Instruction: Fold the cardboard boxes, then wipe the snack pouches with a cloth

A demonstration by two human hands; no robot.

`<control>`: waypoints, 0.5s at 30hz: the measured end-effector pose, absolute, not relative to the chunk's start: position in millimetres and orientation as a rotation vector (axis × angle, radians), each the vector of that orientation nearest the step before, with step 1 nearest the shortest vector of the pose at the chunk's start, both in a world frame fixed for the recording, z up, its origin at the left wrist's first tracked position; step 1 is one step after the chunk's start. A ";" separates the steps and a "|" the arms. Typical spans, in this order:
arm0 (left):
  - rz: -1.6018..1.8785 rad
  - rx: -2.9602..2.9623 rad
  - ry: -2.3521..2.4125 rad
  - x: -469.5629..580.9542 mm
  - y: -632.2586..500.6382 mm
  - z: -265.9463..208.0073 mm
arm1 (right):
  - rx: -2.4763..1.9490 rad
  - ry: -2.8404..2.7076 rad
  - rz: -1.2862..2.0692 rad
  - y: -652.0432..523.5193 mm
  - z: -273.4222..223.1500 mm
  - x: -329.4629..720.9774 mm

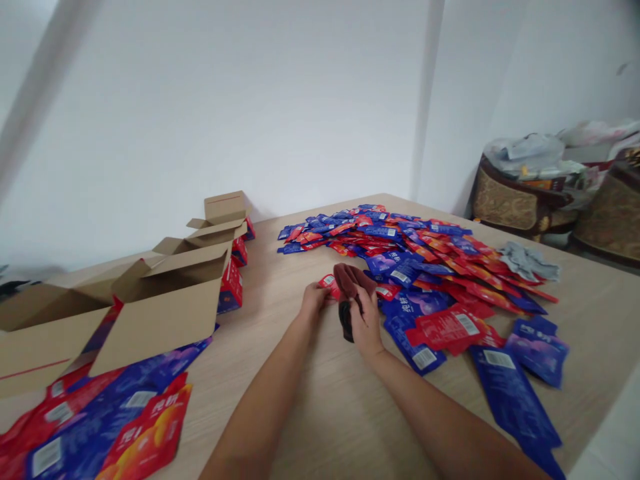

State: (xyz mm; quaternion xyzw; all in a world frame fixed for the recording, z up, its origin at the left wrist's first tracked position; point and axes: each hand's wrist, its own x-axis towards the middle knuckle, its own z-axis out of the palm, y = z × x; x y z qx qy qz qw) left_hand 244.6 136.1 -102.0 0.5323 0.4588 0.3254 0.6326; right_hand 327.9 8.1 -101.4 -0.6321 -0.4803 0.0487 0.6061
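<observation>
My left hand (pixel 313 300) pinches a small red pouch (pixel 329 283) just above the middle of the table. Close beside it, my right hand (pixel 367 321) is closed on a brown cloth (pixel 352 276), which reaches over toward the red pouch. A black piece (pixel 345 322) hangs under the cloth by my right fingers; whether it belongs to the cloth I cannot tell. To the right of my hands spreads a big heap of red and blue pouches (pixel 395 261), its nearest ones close to my right wrist.
Open cardboard boxes (pixel 165 313) line the table's left side. In front of them lie more red and blue pouches (pixel 150 427). A grey cloth (pixel 530 262) rests on the heap's right end. Beyond the table stand armchairs (pixel 515 200) piled with bags.
</observation>
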 end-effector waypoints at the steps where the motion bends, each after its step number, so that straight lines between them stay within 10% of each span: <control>1: 0.748 1.196 1.083 227.4 136.1 -101.7 | -1.471 -1.110 0.118 7.7 -101.5 328.1; 15: 0.604 1.189 1.076 134.0 77.6 -101.6 | -1.777 -1.921 0.161 1.7 -98.7 286.8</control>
